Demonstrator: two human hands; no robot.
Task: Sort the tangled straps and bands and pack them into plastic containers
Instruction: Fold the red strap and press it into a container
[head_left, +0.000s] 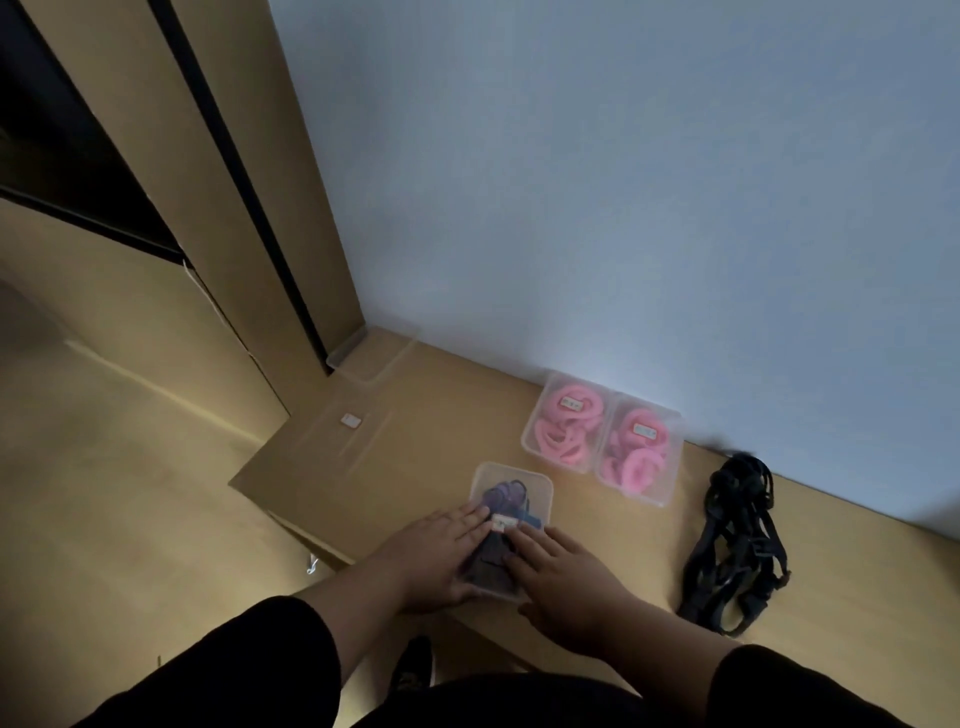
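Observation:
A clear plastic container with dark purple bands inside and a lid on top sits near the table's front edge. My left hand lies flat on the lid's left side, fingers straight. My right hand presses flat on its right side. Two more lidded containers hold pink bands: one by the wall, the other touching it on the right. A tangle of black straps lies loose on the table to the right.
The wooden table meets a white wall at the back. An empty clear container stands in the back left corner beside tall wooden panels. A flat lid with a small label lies left of centre.

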